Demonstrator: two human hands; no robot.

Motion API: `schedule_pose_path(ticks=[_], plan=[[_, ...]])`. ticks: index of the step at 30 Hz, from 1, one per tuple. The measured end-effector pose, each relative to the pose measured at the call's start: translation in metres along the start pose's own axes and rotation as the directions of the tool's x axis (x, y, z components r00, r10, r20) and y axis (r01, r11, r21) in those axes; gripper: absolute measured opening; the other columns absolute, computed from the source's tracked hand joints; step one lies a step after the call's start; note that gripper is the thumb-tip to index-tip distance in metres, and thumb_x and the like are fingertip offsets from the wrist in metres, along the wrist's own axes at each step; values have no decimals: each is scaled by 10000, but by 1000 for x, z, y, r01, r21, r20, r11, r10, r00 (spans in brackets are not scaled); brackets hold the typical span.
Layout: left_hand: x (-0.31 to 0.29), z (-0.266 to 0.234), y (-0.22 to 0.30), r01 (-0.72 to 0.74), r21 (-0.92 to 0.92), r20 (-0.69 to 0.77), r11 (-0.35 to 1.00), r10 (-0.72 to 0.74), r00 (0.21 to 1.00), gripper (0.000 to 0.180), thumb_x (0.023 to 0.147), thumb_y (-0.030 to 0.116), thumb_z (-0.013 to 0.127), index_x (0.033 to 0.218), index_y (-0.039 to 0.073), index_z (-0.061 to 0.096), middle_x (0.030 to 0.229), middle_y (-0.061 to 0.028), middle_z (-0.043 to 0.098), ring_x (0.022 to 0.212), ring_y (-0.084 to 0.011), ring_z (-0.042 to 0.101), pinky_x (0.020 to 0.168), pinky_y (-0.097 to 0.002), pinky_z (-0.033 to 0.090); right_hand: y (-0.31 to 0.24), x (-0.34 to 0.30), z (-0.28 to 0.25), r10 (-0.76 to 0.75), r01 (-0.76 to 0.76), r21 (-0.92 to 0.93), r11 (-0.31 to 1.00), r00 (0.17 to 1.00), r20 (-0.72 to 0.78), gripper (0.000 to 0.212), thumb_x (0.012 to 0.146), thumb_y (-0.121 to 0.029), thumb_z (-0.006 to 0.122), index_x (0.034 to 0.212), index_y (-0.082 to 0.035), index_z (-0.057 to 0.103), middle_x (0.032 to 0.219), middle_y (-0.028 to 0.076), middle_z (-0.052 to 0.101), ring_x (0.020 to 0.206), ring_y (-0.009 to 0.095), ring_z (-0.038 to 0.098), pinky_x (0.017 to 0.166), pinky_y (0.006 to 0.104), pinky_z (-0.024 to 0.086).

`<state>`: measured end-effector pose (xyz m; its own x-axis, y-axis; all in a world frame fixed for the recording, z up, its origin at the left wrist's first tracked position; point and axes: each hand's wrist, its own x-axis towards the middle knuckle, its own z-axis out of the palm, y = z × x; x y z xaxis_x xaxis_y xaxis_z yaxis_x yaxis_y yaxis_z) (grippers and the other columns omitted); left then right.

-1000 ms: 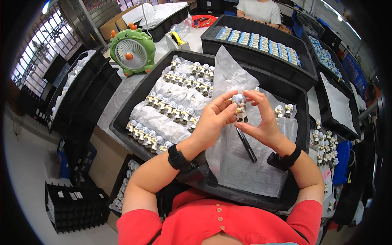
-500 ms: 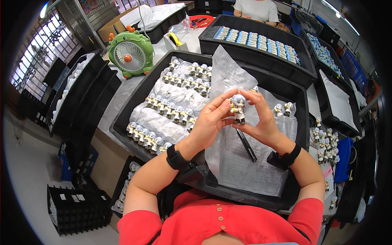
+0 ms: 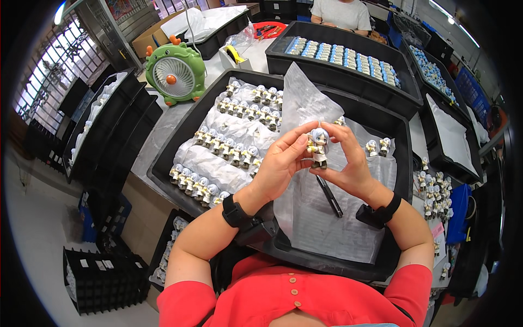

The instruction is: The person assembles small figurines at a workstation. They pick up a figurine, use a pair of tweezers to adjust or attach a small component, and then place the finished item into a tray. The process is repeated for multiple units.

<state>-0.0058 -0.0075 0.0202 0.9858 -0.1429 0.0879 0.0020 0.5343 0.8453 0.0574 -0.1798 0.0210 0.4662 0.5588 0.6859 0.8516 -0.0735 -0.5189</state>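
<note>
A small figurine [image 3: 319, 148] with pale bluish-white hair, a white outfit and dark boots is held upright above a black tray [image 3: 402, 180]. My left hand [image 3: 284, 159] grips it from the left side. With thumb below and fingers above, my right hand [image 3: 351, 158] holds the same figurine at its base and head. Beneath my hands, a black pen [image 3: 329, 197] lies on a translucent plastic sheet [image 3: 305, 229]. Left of my hands, similar figurines [image 3: 223, 147] lie in rows on white wrapping inside the tray.
A green fan [image 3: 174, 75] stands behind the tray, beside a tape dispenser [image 3: 234, 56]. Another black tray [image 3: 354, 82] of blue-and-white pieces sits at the back, where a person in grey [image 3: 343, 15] is. More figurines [image 3: 435, 193] stand at the right; stacked trays [image 3: 103, 125] are at the left.
The figurine has turned slightly between my fingers and sits a touch lower. My hands otherwise keep nearly the same place.
</note>
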Motion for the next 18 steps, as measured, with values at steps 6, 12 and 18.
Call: schedule_pose_path(ticks=[6,12,18], plan=[[-1,4,2,0,9,-22,1000,0,1000,388,975,260,456,1332,110,460,1046,4,587,872,-72,560,795,-240,457,0,1,0,-6,6,-4,1000,1000,1,792,586,-82,826,1289,-79,462,1207,109,522,1030,239,543,884,333,468],[-1,3,-1,-2,47,-36,999,3,999,400,954,265,507,1325,121,468,1008,25,580,878,-52,541,774,-226,446,-1,2,-1,-18,18,-1,1000,1000,-2,783,586,-84,826,1282,-75,468,1188,112,529,1000,238,549,866,333,471],[-1,3,-2,-40,83,1,996,40,999,455,918,255,577,1336,121,454,992,31,577,876,-32,512,751,-207,429,-3,2,0,-35,34,-10,999,999,-19,770,594,-92,826,1278,-68,470,1182,118,529,995,244,551,858,336,471]])
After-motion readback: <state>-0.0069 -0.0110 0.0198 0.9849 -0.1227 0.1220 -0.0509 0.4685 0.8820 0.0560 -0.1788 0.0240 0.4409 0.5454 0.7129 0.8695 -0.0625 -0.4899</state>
